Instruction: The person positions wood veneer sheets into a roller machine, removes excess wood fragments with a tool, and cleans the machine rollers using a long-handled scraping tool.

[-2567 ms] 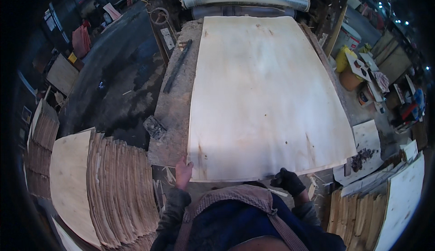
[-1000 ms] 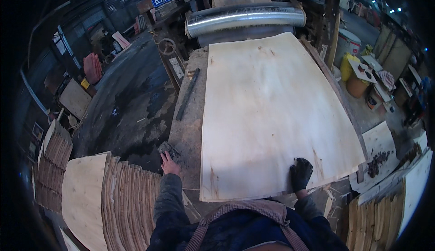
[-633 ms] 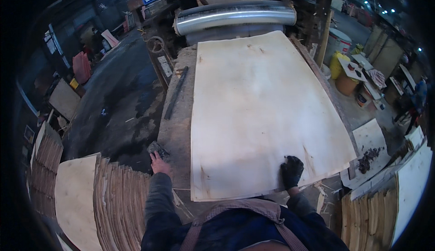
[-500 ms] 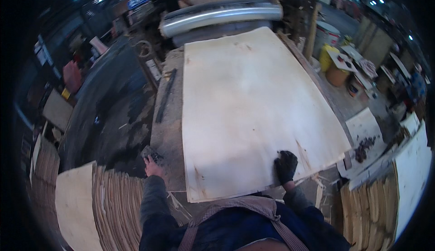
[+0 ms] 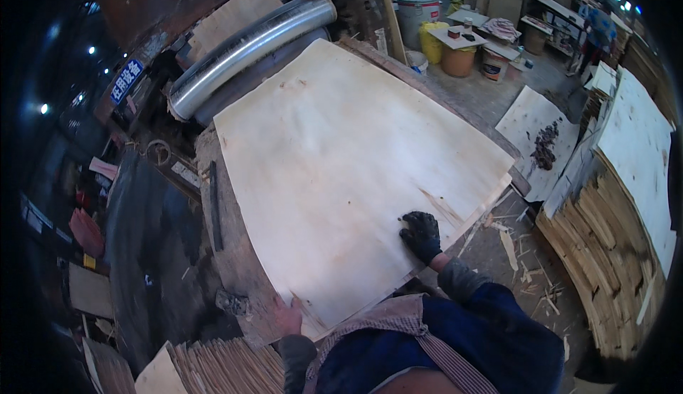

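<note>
A wide pale wood veneer sheet lies on the worktable, with more sheet edges showing beneath its right side. My right hand, in a black glove, rests on its near right part with the fingers stretched out. My bare left hand is at the sheet's near left edge; its fingers are blurred, so I cannot tell whether they grip it. Beside that hand, a dark, rough block sits on the table's left strip. A dark bar lies farther along that strip.
Beyond the sheet stands a shiny metal roller. Veneer stacks rise at right and lower left. Wood scraps litter the floor. A yellow container and a drum stand far right, where another person is.
My left hand has left the dark block and moved right to the sheet's near edge. My right hand stays on the sheet. The view has turned to the right.
</note>
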Tool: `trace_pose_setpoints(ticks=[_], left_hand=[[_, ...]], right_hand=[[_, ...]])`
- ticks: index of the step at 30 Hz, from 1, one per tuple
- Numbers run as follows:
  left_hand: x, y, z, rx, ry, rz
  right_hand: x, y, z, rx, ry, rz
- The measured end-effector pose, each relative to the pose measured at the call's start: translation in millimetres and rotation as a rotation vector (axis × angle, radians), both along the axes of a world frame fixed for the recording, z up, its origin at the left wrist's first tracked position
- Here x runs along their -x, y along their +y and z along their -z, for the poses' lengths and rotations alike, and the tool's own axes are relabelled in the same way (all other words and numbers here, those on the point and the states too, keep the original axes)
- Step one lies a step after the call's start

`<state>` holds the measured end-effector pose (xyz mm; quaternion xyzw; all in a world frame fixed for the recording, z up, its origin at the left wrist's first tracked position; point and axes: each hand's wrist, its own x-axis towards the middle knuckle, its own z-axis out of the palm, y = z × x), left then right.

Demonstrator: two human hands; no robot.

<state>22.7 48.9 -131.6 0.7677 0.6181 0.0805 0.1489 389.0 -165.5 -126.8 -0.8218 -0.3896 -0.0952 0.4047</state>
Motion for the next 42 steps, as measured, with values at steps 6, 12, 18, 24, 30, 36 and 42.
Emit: trace_pose_setpoints(ticks=[6,12,18,24,30,36,42], left_hand=[[-11,-2,3,0.072,-0.287,0.013],[-3,4,2,0.103,-0.551,0.005],[-11,-9,-25,0.174,-0.648,-0.103],[49,-65,9,0.108,-0.512,-0.374],[89,-123,-7,0.023,-0.470,-0.402],[134,-132,-22,0.292,-0.314,-0.448],[175,-140,38,0.313,-0.397,-0.250]], right_hand=[[-9,-1,6,0.039,0.072,-0.069],[-28,-17,2,0.005,0.132,-0.358],[-39,-32,-18,-0.222,1.172,-0.359],[-27,-9,-29,-0.046,1.241,-0.545],[8,40,-50,0.087,1.129,-0.811],[86,38,-47,0.097,0.882,-0.904],[155,-5,-36,0.281,0.816,-0.969]])
